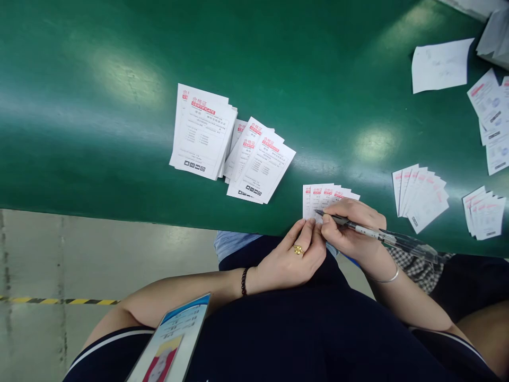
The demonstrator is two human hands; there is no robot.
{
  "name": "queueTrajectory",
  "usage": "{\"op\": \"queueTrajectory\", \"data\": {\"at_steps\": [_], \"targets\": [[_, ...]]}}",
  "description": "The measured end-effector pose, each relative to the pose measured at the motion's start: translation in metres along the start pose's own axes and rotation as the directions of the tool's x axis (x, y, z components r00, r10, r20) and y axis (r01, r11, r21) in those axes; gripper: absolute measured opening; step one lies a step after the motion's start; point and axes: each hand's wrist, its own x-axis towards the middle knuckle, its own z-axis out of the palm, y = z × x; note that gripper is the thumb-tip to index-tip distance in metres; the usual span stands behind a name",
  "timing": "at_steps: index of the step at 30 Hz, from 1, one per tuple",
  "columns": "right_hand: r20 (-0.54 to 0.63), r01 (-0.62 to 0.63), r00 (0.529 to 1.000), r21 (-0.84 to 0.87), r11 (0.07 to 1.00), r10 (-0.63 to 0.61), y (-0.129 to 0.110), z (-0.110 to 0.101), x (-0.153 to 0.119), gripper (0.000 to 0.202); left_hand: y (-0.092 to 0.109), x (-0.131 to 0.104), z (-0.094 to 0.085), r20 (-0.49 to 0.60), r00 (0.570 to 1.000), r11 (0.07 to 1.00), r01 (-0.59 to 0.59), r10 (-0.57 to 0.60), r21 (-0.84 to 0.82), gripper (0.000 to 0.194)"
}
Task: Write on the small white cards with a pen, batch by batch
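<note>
A fanned row of white certificate cards (317,197) with red headings lies at the near edge of the green table. My left hand (300,254), wearing a gold ring, has its fingers pressed together on the lower edge of these cards. In my right hand (353,225) is a black and clear pen (368,231), gripped between thumb and fingers. Its tip points left and down onto the card faces; whether it touches the paper I cannot tell. The right-hand part of the fan is hidden behind my right hand.
A thick certificate stack (207,132) and a looser certificate pile (262,164) lie to the left. Rightward are a fanned card set (421,193), a smaller card set (483,212), a blank sheet (439,66) and stamped cards (491,109). Another person's dark clothing shows at right.
</note>
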Motion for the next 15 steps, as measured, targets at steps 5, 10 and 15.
{"op": "queueTrajectory", "data": {"at_steps": [5, 10, 15], "targets": [[-0.004, -0.003, 1.0, -0.024, 1.0, 0.003, -0.0003, 0.0012, -0.0006, 0.008, 0.0001, -0.0016, 0.0006, 0.021, 1.0, 1.0, -0.01, 0.009, 0.011, 0.029], [-0.004, -0.011, 1.0, 0.003, 1.0, 0.011, 0.0001, 0.0015, -0.0012, 0.007, 0.0012, -0.0021, 0.002, 0.004, 1.0, 1.0, -0.005, 0.005, -0.031, 0.03], [-0.012, 0.001, 1.0, 0.017, 1.0, -0.001, -0.0001, 0.0017, -0.0009, 0.009, 0.0, -0.0008, 0.0022, -0.009, 1.0, 1.0, -0.011, 0.011, 0.018, 0.026]]}}
